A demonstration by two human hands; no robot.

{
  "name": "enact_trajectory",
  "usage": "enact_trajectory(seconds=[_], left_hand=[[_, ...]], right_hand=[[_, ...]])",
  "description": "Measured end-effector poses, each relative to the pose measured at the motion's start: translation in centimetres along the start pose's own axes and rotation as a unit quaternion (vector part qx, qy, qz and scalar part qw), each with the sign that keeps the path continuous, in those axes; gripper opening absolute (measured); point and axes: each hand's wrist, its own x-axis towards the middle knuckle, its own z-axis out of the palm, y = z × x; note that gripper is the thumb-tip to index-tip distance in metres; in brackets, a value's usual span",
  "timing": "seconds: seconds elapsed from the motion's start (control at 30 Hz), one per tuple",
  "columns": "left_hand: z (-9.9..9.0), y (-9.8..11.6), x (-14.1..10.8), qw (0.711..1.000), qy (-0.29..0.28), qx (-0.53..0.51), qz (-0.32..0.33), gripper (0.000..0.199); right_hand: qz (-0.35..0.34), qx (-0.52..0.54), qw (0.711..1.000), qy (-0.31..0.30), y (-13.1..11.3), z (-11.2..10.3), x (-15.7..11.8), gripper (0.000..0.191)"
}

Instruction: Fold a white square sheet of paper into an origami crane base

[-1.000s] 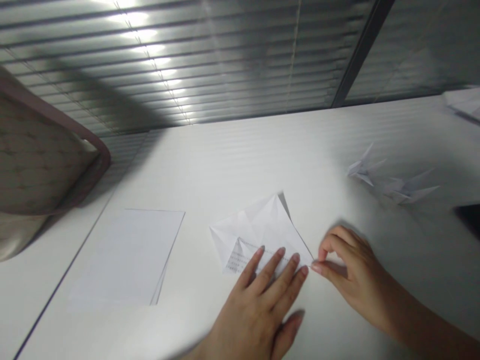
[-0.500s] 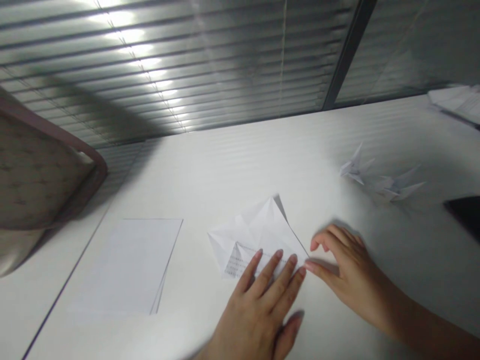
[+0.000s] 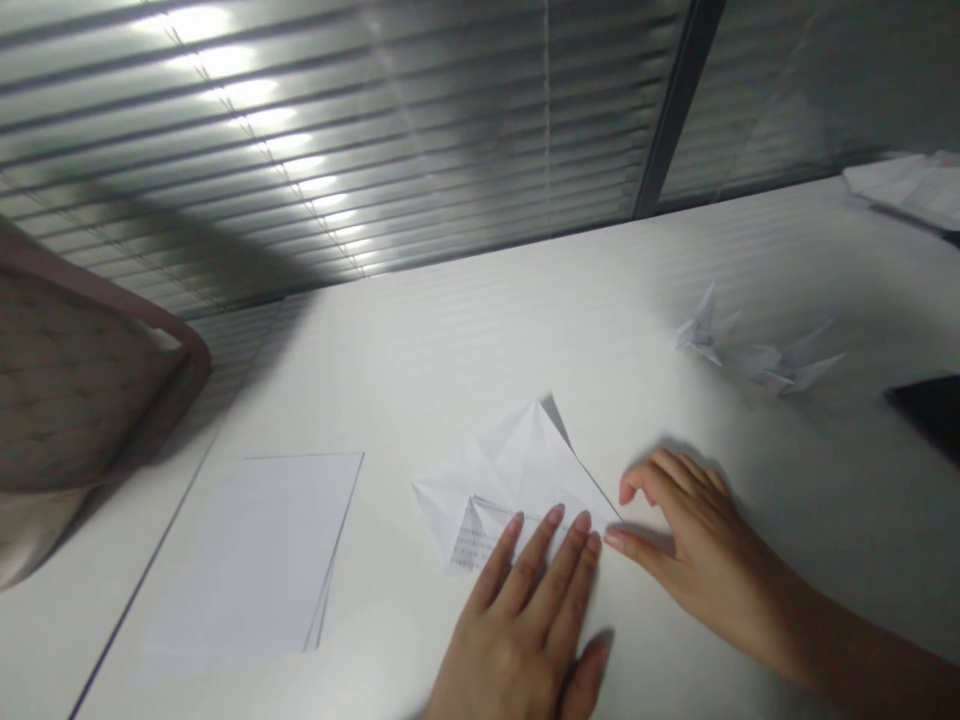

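On the far left, we are sitting beside what looks like a padded chair back (image 3: 75, 380), and it is leaning in over the white table (image 3: 450, 340). Behind the table, the window blinds (image 3: 300, 130) are shining. Next along, a small stack of white paper (image 3: 255, 550) is lying flat.

In the middle, the folded sheet of paper (image 3: 510, 470) is lying on the table, with a bit of printed lines showing on one flap. Our left hand (image 3: 517, 640) is pressing down on its near edge, with the fingers spread apart and nothing pinched. Our right hand (image 3: 697, 550) is resting just beside the paper's right corner, open, with its fingertips apart.

We think the paper could slide if our right fingers bump that corner. It could also spring up if our left hand lifts, and then a fold could go crooked.

Further right, two paper cranes (image 3: 701, 335) (image 3: 795, 365) are sitting near a dark flat thing (image 3: 926, 405), and some papers (image 3: 900, 180) are lying in the far corner.
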Motion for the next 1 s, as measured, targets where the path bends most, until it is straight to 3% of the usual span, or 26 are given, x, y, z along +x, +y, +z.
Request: enact_trajectory(seconds=[0.17,0.37,0.57,0.67,0.77,0.83,0.9,1.0], left_hand=[[0.0,-0.1,-0.3,0.999,0.03,-0.007,-0.043,0.054],[0.0,-1.2,-0.2,1.0,0.013,0.015,0.007,0.061],[0.0,-1.7,-0.2,1.0,0.007,-0.024,-0.003,0.055],[0.5,-1.9,-0.7,0.995,0.056,-0.023,-0.083,0.06],[1.3,-2.4,-1.3,0.964,0.113,-0.082,-0.226,0.077],[1.7,-2.7,-1.6,0.943,0.128,-0.174,-0.253,0.085],[1.8,-3.1,-1.8,0.93,0.144,-0.244,-0.236,0.079],[1.1,-3.7,-1.8,0.94,0.159,-0.272,-0.128,0.054]], right_hand=[[0.009,0.014,1.0,-0.019,0.1,-0.1,0.1,0.011],[0.013,0.038,0.998,-0.047,0.0,-0.3,0.5,0.009],[0.009,0.034,0.999,-0.015,-0.4,0.2,0.5,0.009],[0.002,0.031,0.999,-0.011,-0.1,0.7,0.5,0.003],[-0.03,0.04,0.999,-0.011,0.3,0.8,0.5,0.036],[-0.085,0.04,0.995,-0.044,0.3,0.5,0.5,0.058],[-0.127,0.032,0.988,-0.084,0.3,0.1,0.6,0.066],[-0.168,0.018,0.977,-0.127,0.2,-0.6,0.9,0.056]])
